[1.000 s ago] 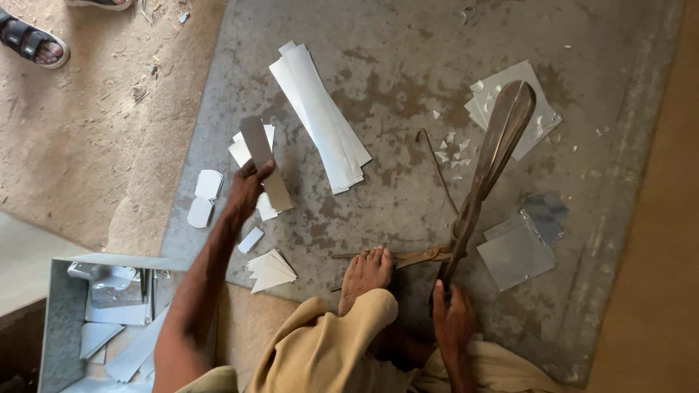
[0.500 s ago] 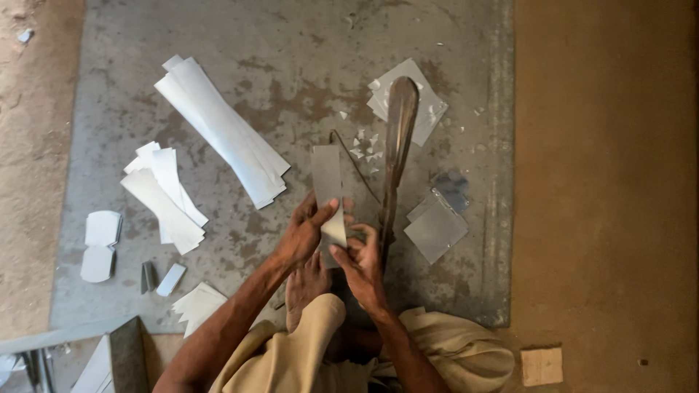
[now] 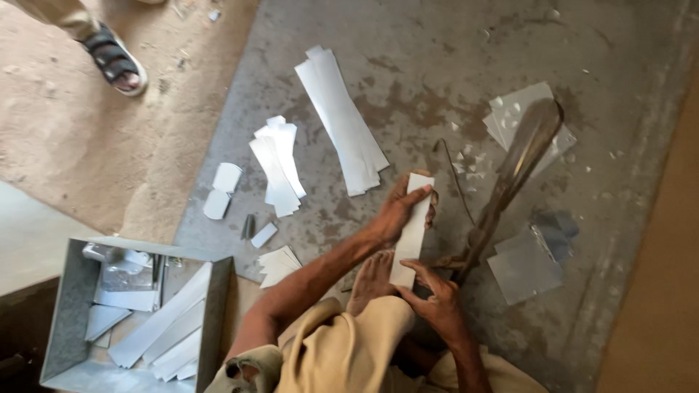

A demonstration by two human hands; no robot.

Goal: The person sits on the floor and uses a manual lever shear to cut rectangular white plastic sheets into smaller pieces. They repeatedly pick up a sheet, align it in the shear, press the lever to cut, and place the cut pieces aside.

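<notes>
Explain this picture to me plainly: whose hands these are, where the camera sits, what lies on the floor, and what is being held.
The camera is worn on a person's head and looks down at their own bare hands; they sit on the floor. The left hand and right hand together hold a pale narrow sheet-metal strip, one at each end. Beside it lies a large long-handled metal shear on a grey metal floor plate. On the plate lie a stack of long pale strips, a smaller pile of strips and square shiny sheets. At lower left stands a grey metal box holding offcuts. Another person's sandalled foot shows at top left.
</notes>
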